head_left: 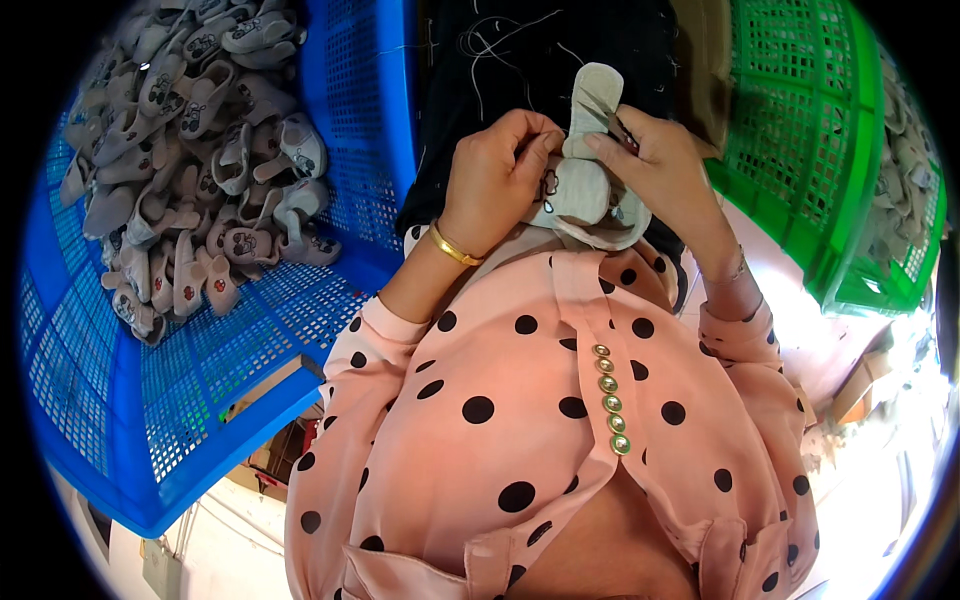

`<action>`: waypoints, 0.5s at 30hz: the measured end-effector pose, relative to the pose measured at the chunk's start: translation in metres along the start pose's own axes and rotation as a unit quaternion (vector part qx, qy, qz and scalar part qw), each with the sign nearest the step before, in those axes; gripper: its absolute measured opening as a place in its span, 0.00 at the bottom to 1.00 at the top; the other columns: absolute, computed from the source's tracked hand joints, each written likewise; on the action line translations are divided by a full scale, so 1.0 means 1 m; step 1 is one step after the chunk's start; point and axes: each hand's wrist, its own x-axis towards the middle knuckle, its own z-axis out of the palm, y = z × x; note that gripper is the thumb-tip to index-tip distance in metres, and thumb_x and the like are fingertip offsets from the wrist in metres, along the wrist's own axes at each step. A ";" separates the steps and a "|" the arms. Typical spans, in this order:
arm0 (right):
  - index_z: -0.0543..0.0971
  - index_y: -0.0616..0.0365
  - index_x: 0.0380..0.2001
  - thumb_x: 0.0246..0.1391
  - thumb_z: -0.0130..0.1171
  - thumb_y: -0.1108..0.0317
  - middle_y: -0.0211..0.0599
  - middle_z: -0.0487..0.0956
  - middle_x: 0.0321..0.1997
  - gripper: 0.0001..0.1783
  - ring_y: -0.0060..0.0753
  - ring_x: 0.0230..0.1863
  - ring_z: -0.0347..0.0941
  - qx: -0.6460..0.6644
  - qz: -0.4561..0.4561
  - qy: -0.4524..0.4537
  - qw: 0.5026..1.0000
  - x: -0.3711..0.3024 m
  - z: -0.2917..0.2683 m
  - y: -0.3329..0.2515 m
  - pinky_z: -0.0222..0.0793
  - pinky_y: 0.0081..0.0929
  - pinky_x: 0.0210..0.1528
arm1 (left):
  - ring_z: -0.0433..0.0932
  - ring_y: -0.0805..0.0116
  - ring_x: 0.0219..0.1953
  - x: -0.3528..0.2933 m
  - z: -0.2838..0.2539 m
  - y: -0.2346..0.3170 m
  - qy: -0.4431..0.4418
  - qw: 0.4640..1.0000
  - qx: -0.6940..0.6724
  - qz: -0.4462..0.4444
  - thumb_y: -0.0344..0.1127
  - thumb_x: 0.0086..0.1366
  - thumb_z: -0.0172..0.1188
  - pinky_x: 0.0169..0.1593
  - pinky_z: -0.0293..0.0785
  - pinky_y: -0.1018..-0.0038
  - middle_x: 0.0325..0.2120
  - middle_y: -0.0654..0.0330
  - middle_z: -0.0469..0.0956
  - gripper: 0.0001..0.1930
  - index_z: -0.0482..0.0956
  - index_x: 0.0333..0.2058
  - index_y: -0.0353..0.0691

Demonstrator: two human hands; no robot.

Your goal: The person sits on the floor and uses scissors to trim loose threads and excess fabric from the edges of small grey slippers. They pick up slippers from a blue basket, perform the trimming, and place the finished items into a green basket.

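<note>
A light grey slipper [582,192] with a small embroidered figure lies in my lap, its sole end pointing away from me. My left hand [498,180] is closed in a pinch at the slipper's left edge; what sits between thumb and forefinger is too small to make out. In my right hand [662,165] is a pair of thread snips [599,108], partly hidden by the fingers. Their narrow metal blades lie over the slipper's sole, and my right thumb rests against the sole.
To the left stands a big blue plastic crate [365,130] with a heap of similar grey slippers [215,150]. A green crate [790,130] at the right holds more slippers [905,190]. Loose pale threads [480,60] lie on the dark cloth [445,110] over my lap.
</note>
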 end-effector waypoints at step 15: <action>0.76 0.60 0.35 0.59 0.60 0.59 0.34 0.77 0.25 0.14 0.23 0.26 0.72 0.174 -0.023 -0.013 0.984 -0.018 0.003 0.011 0.69 0.19 0.31 | 0.77 0.83 0.27 -0.002 -0.030 0.024 -0.181 0.968 -0.143 -0.097 0.31 0.60 0.65 0.31 0.73 0.86 0.27 0.64 0.82 0.09 0.84 0.38 0.33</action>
